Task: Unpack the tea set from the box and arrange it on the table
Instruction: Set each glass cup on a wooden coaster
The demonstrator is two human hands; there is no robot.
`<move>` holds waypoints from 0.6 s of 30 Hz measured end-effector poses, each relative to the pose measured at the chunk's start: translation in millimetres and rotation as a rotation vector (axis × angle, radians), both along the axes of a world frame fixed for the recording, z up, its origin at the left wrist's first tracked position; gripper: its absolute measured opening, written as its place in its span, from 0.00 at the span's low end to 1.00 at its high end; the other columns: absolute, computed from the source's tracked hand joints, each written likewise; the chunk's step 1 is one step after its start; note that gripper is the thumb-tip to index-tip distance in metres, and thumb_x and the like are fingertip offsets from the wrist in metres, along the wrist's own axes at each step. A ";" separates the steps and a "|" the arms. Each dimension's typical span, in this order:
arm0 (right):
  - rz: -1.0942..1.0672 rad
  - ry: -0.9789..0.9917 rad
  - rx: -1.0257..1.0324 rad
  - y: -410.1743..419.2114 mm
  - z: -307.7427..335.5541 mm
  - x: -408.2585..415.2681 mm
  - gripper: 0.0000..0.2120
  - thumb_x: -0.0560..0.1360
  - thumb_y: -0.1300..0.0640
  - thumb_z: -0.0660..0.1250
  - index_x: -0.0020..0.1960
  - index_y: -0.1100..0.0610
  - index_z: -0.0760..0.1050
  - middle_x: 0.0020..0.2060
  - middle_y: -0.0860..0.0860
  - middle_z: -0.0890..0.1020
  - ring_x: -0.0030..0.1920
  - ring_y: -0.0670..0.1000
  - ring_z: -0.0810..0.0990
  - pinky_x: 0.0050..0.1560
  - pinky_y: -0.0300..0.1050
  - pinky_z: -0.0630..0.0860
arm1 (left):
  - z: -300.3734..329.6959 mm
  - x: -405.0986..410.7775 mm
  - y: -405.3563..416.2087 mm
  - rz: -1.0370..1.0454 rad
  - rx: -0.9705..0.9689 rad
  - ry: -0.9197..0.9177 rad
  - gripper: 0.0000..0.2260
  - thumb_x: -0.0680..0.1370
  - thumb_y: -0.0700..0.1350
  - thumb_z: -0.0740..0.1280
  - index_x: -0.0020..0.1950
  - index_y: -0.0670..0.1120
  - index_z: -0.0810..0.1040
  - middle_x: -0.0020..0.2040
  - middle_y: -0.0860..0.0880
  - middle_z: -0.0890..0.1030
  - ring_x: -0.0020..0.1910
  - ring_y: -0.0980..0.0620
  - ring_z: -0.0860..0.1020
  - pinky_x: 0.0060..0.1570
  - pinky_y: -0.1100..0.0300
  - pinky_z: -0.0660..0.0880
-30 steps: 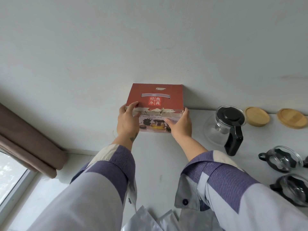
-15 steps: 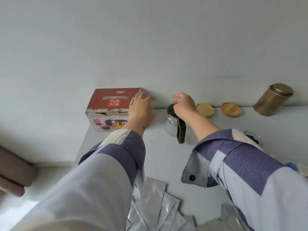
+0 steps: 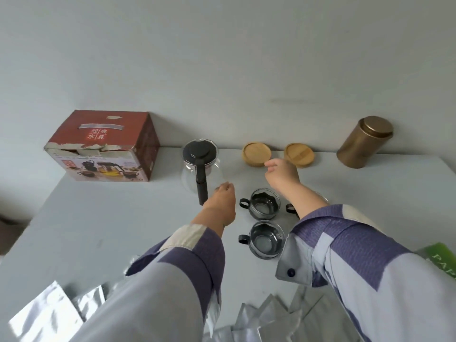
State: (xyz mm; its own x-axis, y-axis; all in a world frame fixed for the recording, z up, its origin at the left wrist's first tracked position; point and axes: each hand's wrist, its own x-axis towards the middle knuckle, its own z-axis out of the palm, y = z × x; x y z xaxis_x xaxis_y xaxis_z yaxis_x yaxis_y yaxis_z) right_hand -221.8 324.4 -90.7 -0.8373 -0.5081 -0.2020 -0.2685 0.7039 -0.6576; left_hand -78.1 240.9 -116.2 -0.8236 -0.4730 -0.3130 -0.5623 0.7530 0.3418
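The red cardboard tea-set box (image 3: 103, 146) stands at the table's far left against the wall, its top edge torn. To its right is the glass teapot (image 3: 201, 166) with a black lid and handle. Two glass cups with black holders sit in the middle, one farther (image 3: 263, 203) and one nearer (image 3: 265, 239); a third is mostly hidden behind my right forearm. My left hand (image 3: 220, 202) hovers just right of the teapot's handle, holding nothing. My right hand (image 3: 282, 175) hangs above the table in front of two wooden coasters (image 3: 256, 154), fingers loosely apart and empty.
A second wooden coaster (image 3: 299, 155) and a bronze tin canister (image 3: 365, 141) stand along the wall at the right. Silver foil bags (image 3: 47, 314) lie at the near edge, and a green packet (image 3: 441, 257) shows at the right. The white table (image 3: 98, 218) ends at the left.
Both hands let go of the red box, which now rests at the far left. The hands moved right and nearer, past the teapot, and the view swung right, showing the cups and canister.
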 end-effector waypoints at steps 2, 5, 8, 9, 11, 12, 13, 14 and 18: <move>-0.004 0.001 0.006 -3.1 -12.6 -13.8 0.18 0.76 0.62 0.63 0.65 0.56 0.73 0.64 0.54 0.76 0.64 0.54 0.75 0.63 0.46 0.71 | -10.3 -3.1 -1.1 -0.022 0.030 -0.099 0.44 0.72 0.44 0.73 0.77 0.40 0.47 0.78 0.45 0.48 0.77 0.46 0.51 0.74 0.52 0.57; -0.011 0.007 0.004 -15.4 -29.6 -29.1 0.21 0.75 0.56 0.68 0.67 0.58 0.72 0.66 0.54 0.75 0.66 0.55 0.73 0.64 0.47 0.70 | -18.4 -7.6 -5.5 -0.071 0.048 -0.173 0.47 0.70 0.48 0.75 0.77 0.39 0.48 0.78 0.46 0.47 0.77 0.47 0.49 0.74 0.55 0.54; -0.047 0.029 0.029 -32.8 -48.5 -41.9 0.27 0.72 0.50 0.71 0.68 0.59 0.71 0.65 0.57 0.73 0.65 0.58 0.73 0.63 0.50 0.72 | -25.4 -11.7 -12.9 -0.089 0.054 -0.187 0.46 0.72 0.49 0.73 0.78 0.41 0.46 0.78 0.48 0.44 0.77 0.51 0.45 0.74 0.57 0.51; -0.056 0.053 0.050 -38.6 -52.5 -45.0 0.29 0.71 0.47 0.71 0.67 0.59 0.71 0.65 0.57 0.73 0.65 0.59 0.72 0.61 0.51 0.72 | -27.7 -12.2 -13.7 -0.084 0.062 -0.188 0.47 0.72 0.48 0.73 0.78 0.41 0.43 0.78 0.49 0.41 0.77 0.51 0.43 0.74 0.57 0.50; -0.064 0.111 0.083 -50.2 -57.4 -50.6 0.32 0.68 0.43 0.72 0.66 0.59 0.71 0.64 0.57 0.71 0.66 0.60 0.69 0.59 0.51 0.72 | -30.6 -13.0 -14.0 -0.075 0.077 -0.193 0.47 0.73 0.47 0.72 0.78 0.42 0.40 0.78 0.49 0.38 0.77 0.52 0.41 0.74 0.56 0.50; -0.063 0.141 0.091 -55.3 -58.8 -53.1 0.33 0.67 0.42 0.73 0.66 0.59 0.71 0.63 0.56 0.71 0.66 0.59 0.68 0.58 0.52 0.72 | -31.1 -13.6 -14.0 -0.074 0.081 -0.197 0.47 0.73 0.47 0.72 0.77 0.42 0.39 0.78 0.50 0.37 0.77 0.52 0.41 0.75 0.55 0.50; -0.060 0.169 0.098 -59.5 -58.7 -54.6 0.35 0.66 0.40 0.73 0.66 0.58 0.71 0.63 0.56 0.71 0.66 0.59 0.67 0.58 0.52 0.72 | -31.1 -13.8 -13.7 -0.073 0.085 -0.201 0.47 0.73 0.47 0.72 0.77 0.42 0.39 0.78 0.50 0.37 0.77 0.52 0.41 0.75 0.55 0.51; -0.058 0.189 0.106 -63.4 -59.5 -56.1 0.36 0.65 0.39 0.73 0.66 0.58 0.71 0.62 0.55 0.71 0.66 0.59 0.67 0.58 0.53 0.72 | -31.0 -14.0 -13.6 -0.072 0.086 -0.206 0.47 0.73 0.46 0.72 0.78 0.43 0.39 0.78 0.50 0.37 0.77 0.52 0.41 0.75 0.54 0.51; -0.052 0.226 0.154 -71.1 -63.2 -60.2 0.36 0.65 0.40 0.74 0.66 0.58 0.71 0.63 0.54 0.72 0.65 0.58 0.68 0.59 0.52 0.71 | -33.0 -11.8 -15.4 -0.065 0.099 -0.198 0.47 0.73 0.46 0.72 0.78 0.45 0.40 0.78 0.51 0.37 0.77 0.52 0.41 0.75 0.54 0.52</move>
